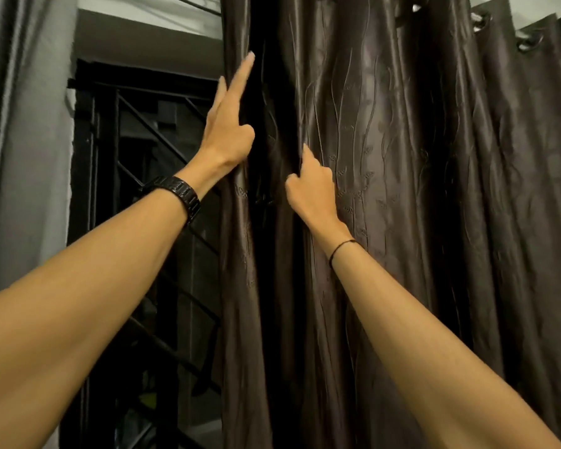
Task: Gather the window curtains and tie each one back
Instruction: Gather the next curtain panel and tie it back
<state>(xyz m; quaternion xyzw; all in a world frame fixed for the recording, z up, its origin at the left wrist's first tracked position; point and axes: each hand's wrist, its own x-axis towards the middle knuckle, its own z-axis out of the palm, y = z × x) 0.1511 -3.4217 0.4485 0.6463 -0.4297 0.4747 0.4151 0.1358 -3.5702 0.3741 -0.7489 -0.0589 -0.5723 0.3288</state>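
A dark brown satin curtain (402, 189) with an embossed vine pattern hangs in folds from metal eyelets across the middle and right. My left hand (230, 124), with a black watch on its wrist, lies along the curtain's left edge; two fingers point up and the others curl behind the cloth. My right hand (314, 186) is lower and to the right, its fingers pinching a fold of the same curtain, thumb side toward me. A thin black band circles that wrist.
To the left of the curtain a dark window (149, 222) with a black diagonal metal grille is uncovered. A grey curtain (17, 140) hangs at the far left. Pale wall shows above the window.
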